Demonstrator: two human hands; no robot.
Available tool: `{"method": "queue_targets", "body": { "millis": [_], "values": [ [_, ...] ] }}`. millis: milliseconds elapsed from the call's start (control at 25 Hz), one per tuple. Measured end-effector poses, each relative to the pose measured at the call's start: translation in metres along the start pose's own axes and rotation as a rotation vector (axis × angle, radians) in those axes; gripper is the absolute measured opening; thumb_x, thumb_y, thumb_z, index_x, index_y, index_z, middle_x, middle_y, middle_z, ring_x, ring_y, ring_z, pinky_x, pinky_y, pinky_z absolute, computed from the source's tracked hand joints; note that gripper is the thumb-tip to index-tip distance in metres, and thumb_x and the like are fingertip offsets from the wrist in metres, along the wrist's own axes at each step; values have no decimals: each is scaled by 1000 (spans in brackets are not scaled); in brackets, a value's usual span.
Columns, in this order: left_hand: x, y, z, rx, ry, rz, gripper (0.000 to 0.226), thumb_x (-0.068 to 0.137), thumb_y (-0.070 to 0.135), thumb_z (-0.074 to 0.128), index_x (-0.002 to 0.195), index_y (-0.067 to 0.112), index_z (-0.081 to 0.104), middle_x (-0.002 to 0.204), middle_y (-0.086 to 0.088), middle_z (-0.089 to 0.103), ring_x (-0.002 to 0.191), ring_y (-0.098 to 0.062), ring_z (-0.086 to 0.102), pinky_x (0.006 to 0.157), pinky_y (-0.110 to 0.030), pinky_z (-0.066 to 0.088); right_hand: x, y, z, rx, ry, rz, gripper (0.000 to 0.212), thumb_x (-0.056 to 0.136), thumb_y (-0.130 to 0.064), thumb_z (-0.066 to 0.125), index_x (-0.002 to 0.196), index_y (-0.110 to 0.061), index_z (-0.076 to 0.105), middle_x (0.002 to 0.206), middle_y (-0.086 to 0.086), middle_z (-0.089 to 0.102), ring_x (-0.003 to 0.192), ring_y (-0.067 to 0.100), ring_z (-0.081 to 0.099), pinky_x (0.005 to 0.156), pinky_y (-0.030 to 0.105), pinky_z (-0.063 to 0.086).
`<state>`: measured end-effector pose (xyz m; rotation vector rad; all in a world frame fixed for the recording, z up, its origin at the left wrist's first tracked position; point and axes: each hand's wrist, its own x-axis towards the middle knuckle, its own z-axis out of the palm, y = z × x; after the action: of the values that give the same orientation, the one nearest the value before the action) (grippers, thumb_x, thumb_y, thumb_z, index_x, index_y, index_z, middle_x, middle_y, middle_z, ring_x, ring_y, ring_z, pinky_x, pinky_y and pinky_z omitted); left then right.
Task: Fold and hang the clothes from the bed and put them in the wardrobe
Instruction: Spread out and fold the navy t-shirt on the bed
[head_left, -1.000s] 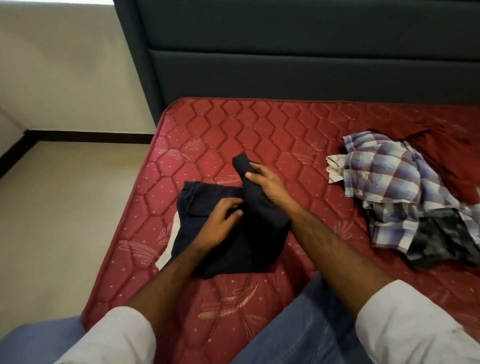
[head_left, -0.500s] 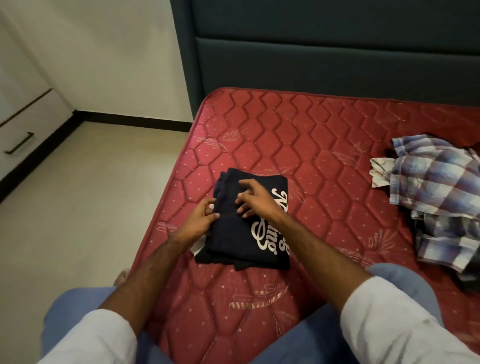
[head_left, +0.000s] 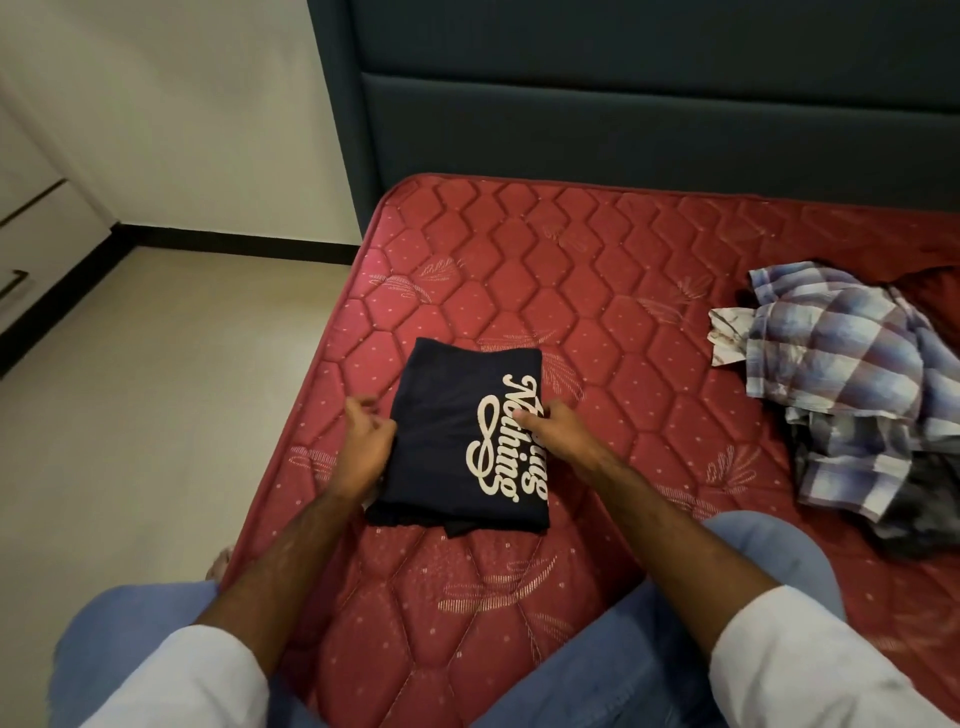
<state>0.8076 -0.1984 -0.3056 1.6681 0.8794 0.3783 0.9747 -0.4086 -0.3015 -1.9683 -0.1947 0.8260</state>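
Hands, two, left hand and right hand, flank one folded shirt.

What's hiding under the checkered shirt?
A dark grey garment pokes out beneath the checkered shirt, all lying on the red mattress. Anything deeper in the heap is covered.

the person wears a white top with long sleeves pushed up so that the forearms are bare, and light blue jeans. one bare foot shows.
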Motion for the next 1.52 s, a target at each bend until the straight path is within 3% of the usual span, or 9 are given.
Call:
{"method": "queue_targets", "body": {
  "millis": [120,200,400,560,720,960,1160,1400,1520],
  "values": [
    [3,-12,-7,599,76,528,53,81,3,60,131,17,50,116,-3,46,105,-21,45,93,-35,39,-11,-6,5,215,4,-46,19,94,-24,72,108,-14,64,99,-2,74,90,16,72,71,22,56],
    [9,-15,-4,686,-77,612,42,81,8,59,123,15,60,105,-3,51,97,-21,49,89,-39,42,-15,-6,12,253,50,-117,33,91,-25,75,116,-16,55,105,-5,70,95,14,70,75,23,54],
    [3,-10,8,465,-309,282,31,91,-1,62,118,13,55,81,0,56,75,-9,53,80,-35,43,-16,-38,18,222,-1,-173,40,94,-21,72,120,-16,41,107,3,63,94,18,63,74,28,51],
    [-2,40,22,-214,-467,-260,32,107,39,42,127,17,51,101,-9,66,82,-22,67,67,-33,46,-21,-118,-18,-3,-146,-358,41,94,-22,72,121,-16,41,110,8,66,85,17,66,67,29,56],
    [17,81,30,-697,-544,-272,75,98,71,21,137,14,50,126,-21,66,106,-37,69,83,-49,55,-39,-190,-45,-641,-99,-699,49,97,-32,67,135,-20,38,130,7,64,106,23,66,88,42,54],
    [24,75,-17,-789,-399,-338,93,90,78,31,131,0,62,125,-28,66,105,-44,69,75,-52,62,-69,-138,2,-1559,75,-1215,52,96,-22,18,141,-23,44,102,3,65,76,31,70,46,34,25],
    [4,6,-39,-273,-508,-438,52,98,52,52,128,12,65,126,-12,70,113,-28,69,93,-43,56,-85,4,45,-1492,-301,-1043,61,93,-50,40,149,-28,34,135,5,51,108,27,60,60,40,50],
    [14,-3,-5,-139,-298,-106,37,99,19,64,134,8,59,124,-8,70,114,-26,68,102,-44,53,-34,16,-19,-718,285,-337,60,86,-51,63,133,-16,51,129,5,54,117,27,54,99,44,48],
    [18,-7,5,-95,-207,-90,36,103,21,58,136,7,58,127,-8,67,115,-24,64,100,-38,51,-9,28,-24,-203,174,22,70,68,-64,70,120,-18,63,115,2,71,98,21,69,91,45,57]
  ]
}}
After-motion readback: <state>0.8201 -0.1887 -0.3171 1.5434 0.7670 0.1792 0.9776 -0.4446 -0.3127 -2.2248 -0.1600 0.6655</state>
